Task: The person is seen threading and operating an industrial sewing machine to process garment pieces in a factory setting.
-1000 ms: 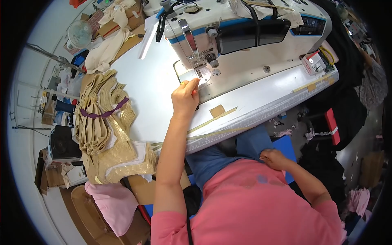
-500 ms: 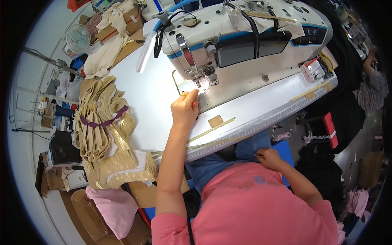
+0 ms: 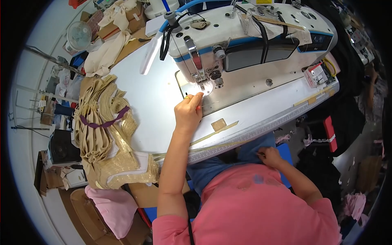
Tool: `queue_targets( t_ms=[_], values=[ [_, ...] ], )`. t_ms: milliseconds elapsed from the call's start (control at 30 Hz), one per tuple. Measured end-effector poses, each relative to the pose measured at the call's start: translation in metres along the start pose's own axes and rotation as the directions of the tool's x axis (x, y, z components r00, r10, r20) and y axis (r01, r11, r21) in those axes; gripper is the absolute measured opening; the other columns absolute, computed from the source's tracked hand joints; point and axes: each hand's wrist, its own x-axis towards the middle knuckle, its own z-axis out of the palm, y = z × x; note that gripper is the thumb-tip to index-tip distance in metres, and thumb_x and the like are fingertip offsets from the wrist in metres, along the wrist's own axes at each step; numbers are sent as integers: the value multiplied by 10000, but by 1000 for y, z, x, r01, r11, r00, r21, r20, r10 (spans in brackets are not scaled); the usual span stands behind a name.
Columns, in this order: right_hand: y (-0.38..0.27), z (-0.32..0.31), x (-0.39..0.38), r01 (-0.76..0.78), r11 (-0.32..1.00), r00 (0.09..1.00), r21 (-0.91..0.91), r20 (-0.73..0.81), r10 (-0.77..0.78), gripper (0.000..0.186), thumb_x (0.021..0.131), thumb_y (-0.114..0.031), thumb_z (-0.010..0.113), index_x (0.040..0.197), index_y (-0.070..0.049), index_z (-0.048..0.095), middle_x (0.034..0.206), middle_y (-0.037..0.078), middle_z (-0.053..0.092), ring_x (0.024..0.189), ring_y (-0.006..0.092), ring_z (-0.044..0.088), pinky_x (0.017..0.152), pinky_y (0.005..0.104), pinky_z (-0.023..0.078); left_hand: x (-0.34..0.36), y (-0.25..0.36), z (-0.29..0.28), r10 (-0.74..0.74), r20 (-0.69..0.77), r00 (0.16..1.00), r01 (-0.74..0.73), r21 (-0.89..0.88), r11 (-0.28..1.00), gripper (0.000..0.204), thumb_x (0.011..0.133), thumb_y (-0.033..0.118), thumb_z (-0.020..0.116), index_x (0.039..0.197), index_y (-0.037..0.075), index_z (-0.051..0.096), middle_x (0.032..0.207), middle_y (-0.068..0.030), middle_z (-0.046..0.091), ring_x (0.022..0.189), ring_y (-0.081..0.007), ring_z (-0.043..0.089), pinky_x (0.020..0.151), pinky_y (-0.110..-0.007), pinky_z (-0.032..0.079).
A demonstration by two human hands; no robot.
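My left hand [image 3: 189, 109] is at the presser foot [image 3: 204, 86] of a white and blue sewing machine [image 3: 241, 49]. Thumb and index finger are pinched together just below the lit needle area, and whatever is between them is too small to make out. Small spots of yellow and red show at the fingers. My right hand [image 3: 269, 157] lies on my lap by the jeans, fingers curled; what it holds, if anything, is hidden. Left of the machine lies a bundle of gold and beige fabric pieces [image 3: 96, 130], tied with a purple strip [image 3: 106, 122].
A clear ruler strip [image 3: 245, 139] runs along the front edge of the white table [image 3: 151, 102]. Narrow gold strips [image 3: 204, 138] and a small tan patch [image 3: 219, 124] lie near it. A small box [image 3: 316, 76] stands at the right end. Pink cloth [image 3: 114, 210] hangs at lower left.
The whole view has shifted slightly, with the machine sitting a little lower and further right. My left hand stays pinched by the presser foot; my right hand remains on my lap.
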Motion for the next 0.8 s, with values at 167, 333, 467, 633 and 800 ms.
queue_targets(
  t_ms=[167,333,467,633,800],
  values=[
    [-3,-1,0,9,1000,1000,12,-19,-8,169,766,-230,614,848,-89,659,729,143,644,679,346,618,614,436,487,0,1,1,-5,-4,1000,5,-20,1000,276,659,-69,594,888,80,631,640,-56,545,535,-201,548,503,-309,467],
    [-3,-1,0,5,1000,1000,11,-24,-5,164,767,-225,614,845,-88,657,717,141,642,668,343,618,608,434,488,1,3,0,-7,-13,1000,6,-37,999,242,684,-79,586,867,72,634,619,-64,531,525,-198,537,498,-303,456],
    [-2,1,1,10,1000,999,6,-41,-10,164,765,-225,617,844,-87,657,712,136,643,664,340,620,609,430,491,-1,3,0,-6,4,1000,6,-26,1000,253,674,-80,584,867,75,637,615,-58,529,526,-193,541,497,-300,459],
    [0,4,2,17,1000,999,18,-46,-16,168,763,-228,621,848,-89,657,716,135,645,664,337,622,609,426,493,-1,2,0,-1,11,1000,2,-36,999,253,674,-76,593,866,81,641,610,-56,527,518,-189,539,490,-300,458],
    [3,4,2,6,1000,998,0,-60,-6,173,761,-231,621,856,-92,659,726,129,650,674,333,625,613,421,496,0,5,0,16,42,999,-15,-17,1000,222,699,-61,607,864,84,641,614,-61,531,517,-196,544,487,-305,456]
  ],
)
